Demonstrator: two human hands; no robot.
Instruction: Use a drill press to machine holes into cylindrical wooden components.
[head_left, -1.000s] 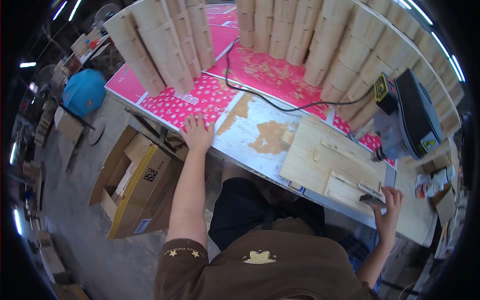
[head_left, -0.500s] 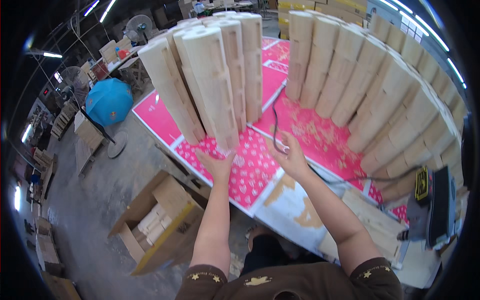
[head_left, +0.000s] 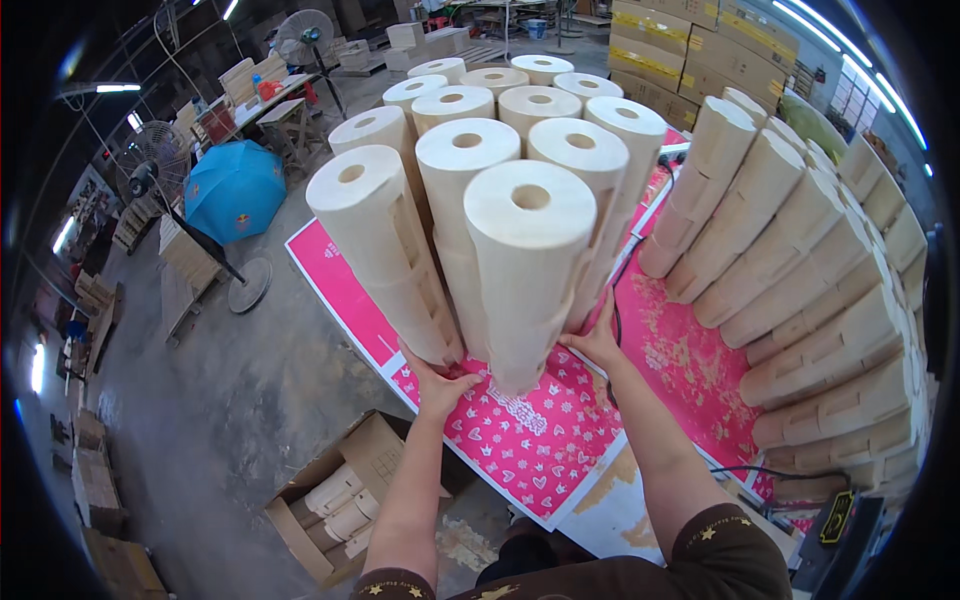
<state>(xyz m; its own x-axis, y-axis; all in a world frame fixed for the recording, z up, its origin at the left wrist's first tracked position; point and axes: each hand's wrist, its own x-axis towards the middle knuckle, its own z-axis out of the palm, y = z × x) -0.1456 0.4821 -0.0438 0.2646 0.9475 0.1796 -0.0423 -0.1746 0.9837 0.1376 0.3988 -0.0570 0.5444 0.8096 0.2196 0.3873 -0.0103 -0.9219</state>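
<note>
Pale wooden cylinders with round holes in their tops stand in a tight cluster of tall stacks (head_left: 528, 225) on a pink patterned sheet (head_left: 520, 440). At the foot of the cluster's left front stack, my left hand (head_left: 437, 388) has its thumb and fingers spread, apparently touching the wood. On the right side of the base, my right hand (head_left: 598, 340) reaches up along the stacks, thumb apart from the fingers. Parts of the fingers are hidden behind the wood. A dark cable (head_left: 617, 325) runs close by my right hand.
More stacked wooden cylinders (head_left: 840, 310) line the right side of the table. An open cardboard box (head_left: 300, 525) holding wooden pieces sits on the floor below. Further left are a blue umbrella (head_left: 235, 190) and a standing fan (head_left: 150, 165). Taped cartons (head_left: 650, 50) rise behind.
My right hand has moved from beside the cable to the right base of the cluster. My left hand is now against the left front stack. The view has shifted, showing the stack tops.
</note>
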